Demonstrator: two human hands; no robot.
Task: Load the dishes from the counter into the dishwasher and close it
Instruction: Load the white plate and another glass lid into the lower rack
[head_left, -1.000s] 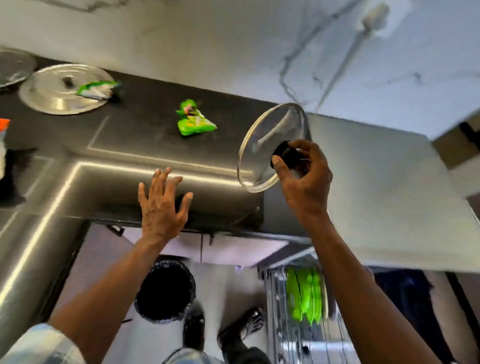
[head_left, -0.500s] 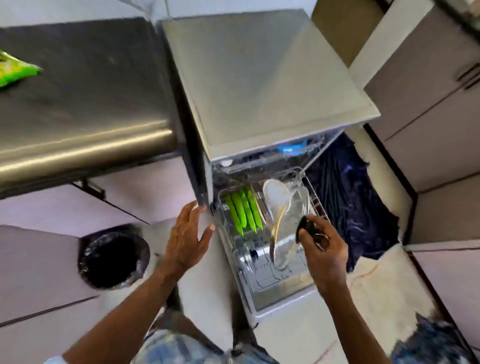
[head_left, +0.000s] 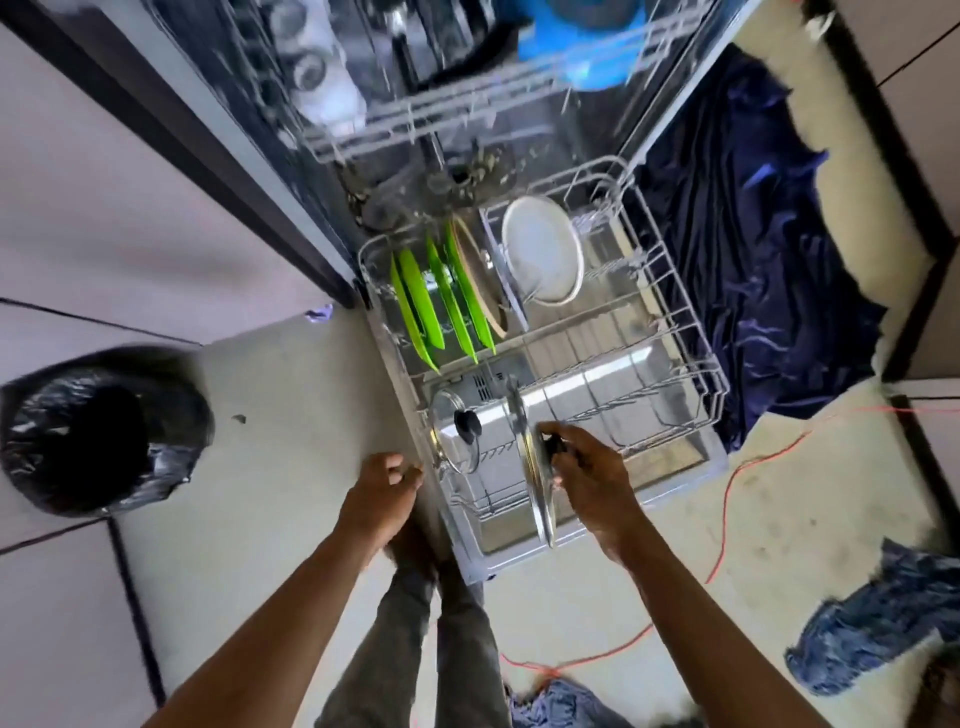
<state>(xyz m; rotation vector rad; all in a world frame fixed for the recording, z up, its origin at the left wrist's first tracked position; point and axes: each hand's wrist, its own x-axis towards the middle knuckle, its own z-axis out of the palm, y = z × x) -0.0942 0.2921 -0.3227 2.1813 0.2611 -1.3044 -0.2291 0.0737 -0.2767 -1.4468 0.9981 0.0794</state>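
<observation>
Your right hand: your right hand (head_left: 587, 470) was closed round the black knob of the glass lid (head_left: 535, 480), pinching it from the right side.
The lid: you held it on edge, upright, above the front part of the lower rack (head_left: 696, 332), not yet seated between the tines as far as the view showed.
Your left hand: your left hand (head_left: 382, 480) hung empty, fingers loosely curled, just beside the rack's left front corner; whether it touched the wire, I couldn't tell.
Neighbour: a second glass lid (head_left: 457, 434) with its own black knob already stood in the front left of the rack, close to yours.
Further back: green plates (head_left: 441, 306) stood in a row, a white plate (head_left: 543, 257) leaned behind them.
Risk one: you had only a knob grip, so the lid could have swung or twisted and rapped the rack wire.
Risk two: set too far left, your lid could have clinked against the second glass lid; glass on glass chips.
Risk three: dropped between wide tines, it might have tipped flat instead of standing.
Risk four: an orange cord (head_left: 727, 519) trailed on the floor near your feet, a trip waiting to happen when you stepped back.
Still to do: the dishwasher stood open, rack pulled out.
</observation>
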